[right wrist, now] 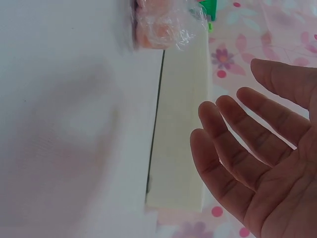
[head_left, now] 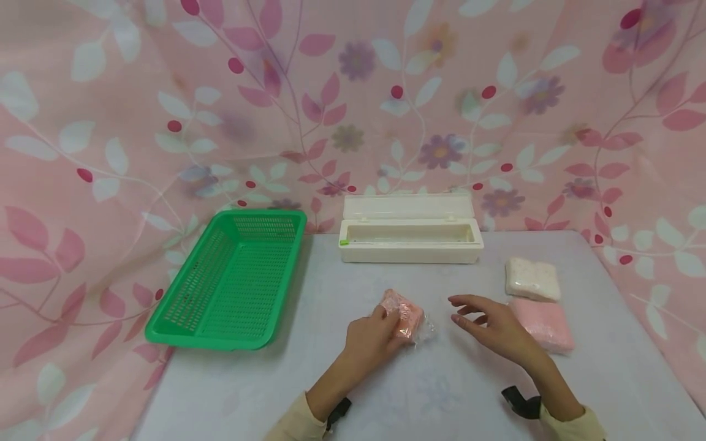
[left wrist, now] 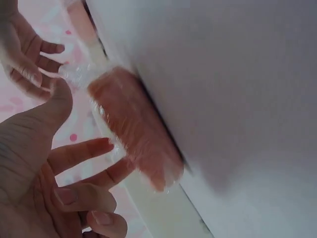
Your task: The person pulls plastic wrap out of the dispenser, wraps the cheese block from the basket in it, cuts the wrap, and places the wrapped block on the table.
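An orange-pink packet point(head_left: 407, 318) in crinkled clear plastic lies on the table, with a loose plastic end at its right. My left hand point(head_left: 371, 335) is at its near left side. In the left wrist view, extended fingertips point(left wrist: 106, 145) touch the side of the packet point(left wrist: 136, 126), and the thumb is beside the plastic end. To the right, my right hand point(head_left: 493, 324) hovers above the table with fingers apart, holding nothing. Behind that hand lie a pink wrapped packet point(head_left: 543, 324) and a white wrapped packet point(head_left: 532, 278).
A green plastic basket point(head_left: 281, 288) stands at the left. At the back is a long white box point(head_left: 410, 254) with its lid point(head_left: 408, 207) raised and a small green tab at its left end. Patterned pink cloth point(head_left: 353, 122) hangs behind the table.
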A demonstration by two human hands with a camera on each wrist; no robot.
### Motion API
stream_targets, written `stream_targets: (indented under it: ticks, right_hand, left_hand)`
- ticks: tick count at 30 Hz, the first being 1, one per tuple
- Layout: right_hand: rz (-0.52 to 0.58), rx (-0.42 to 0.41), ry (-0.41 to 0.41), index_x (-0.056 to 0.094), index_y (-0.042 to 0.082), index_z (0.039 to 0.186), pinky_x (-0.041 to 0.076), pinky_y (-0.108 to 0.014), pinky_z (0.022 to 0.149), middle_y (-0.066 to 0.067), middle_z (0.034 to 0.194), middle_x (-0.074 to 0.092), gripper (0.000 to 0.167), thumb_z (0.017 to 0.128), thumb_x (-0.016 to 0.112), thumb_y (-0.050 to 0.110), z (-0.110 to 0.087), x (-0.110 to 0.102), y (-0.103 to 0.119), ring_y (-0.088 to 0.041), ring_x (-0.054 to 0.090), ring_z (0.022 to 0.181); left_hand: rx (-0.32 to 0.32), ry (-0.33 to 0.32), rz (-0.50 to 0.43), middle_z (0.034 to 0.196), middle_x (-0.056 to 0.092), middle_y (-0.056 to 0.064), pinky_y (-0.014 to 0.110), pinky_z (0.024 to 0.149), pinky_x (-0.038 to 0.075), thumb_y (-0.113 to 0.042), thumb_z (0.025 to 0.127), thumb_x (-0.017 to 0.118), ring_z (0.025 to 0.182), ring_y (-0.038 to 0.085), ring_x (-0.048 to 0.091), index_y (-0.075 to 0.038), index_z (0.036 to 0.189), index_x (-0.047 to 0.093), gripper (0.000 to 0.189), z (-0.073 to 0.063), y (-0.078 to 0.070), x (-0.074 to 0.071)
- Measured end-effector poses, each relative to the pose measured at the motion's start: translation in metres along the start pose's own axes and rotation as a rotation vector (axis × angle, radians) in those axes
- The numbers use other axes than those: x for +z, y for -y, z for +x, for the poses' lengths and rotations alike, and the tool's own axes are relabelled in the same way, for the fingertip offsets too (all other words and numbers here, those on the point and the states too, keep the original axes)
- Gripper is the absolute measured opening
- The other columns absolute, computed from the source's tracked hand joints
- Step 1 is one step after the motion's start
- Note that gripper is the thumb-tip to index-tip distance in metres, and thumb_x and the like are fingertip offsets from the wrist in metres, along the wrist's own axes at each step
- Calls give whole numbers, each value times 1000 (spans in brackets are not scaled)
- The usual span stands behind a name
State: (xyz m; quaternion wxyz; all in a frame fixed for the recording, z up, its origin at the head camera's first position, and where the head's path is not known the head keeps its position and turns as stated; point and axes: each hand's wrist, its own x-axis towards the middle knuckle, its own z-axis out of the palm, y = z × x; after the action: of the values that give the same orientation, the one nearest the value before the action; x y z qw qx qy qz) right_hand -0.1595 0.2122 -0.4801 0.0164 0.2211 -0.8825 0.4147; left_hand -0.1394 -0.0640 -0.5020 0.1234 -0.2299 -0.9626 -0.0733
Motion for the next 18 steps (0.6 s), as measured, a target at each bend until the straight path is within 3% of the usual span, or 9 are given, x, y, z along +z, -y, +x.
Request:
stream_targets:
  ticks: [3, 5, 11, 18]
  right_hand:
    - [2, 0, 5, 66, 16, 124, 54, -31, 73, 2, 117, 68, 34, 91, 73, 19, 0, 1, 0, -14, 67, 95]
    - [6, -8, 4, 67, 16, 122, 54, -31, 72, 2, 116, 69, 32, 91, 73, 18, -1, 2, 0, -14, 67, 94]
    - [11, -26, -4, 68, 15, 120, 54, -31, 71, -1, 114, 70, 29, 91, 72, 17, -2, 3, 1, -15, 67, 93]
    - [12, -5, 23, 68, 16, 120, 54, -31, 72, -3, 116, 69, 28, 92, 71, 19, -2, 3, 3, -15, 66, 94]
  left_hand:
    - [-27, 36, 10, 78, 47, -1, 26, 39, 29, -62, 76, 73, 45, 12, 38, -19, 88, 58, 47, 0, -6, 4]
    - [-16, 40, 38, 81, 48, 0, 27, 39, 31, -55, 78, 76, 46, 13, 42, -19, 87, 58, 41, -1, -8, 6]
    - [106, -16, 71, 86, 53, -3, 24, 38, 27, -13, 83, 73, 45, 8, 35, -17, 84, 58, 16, -3, -2, 5]
    - [181, 4, 22, 118, 66, -4, 23, 42, 26, -2, 87, 67, 45, 8, 30, -18, 99, 62, 20, -3, 9, 6]
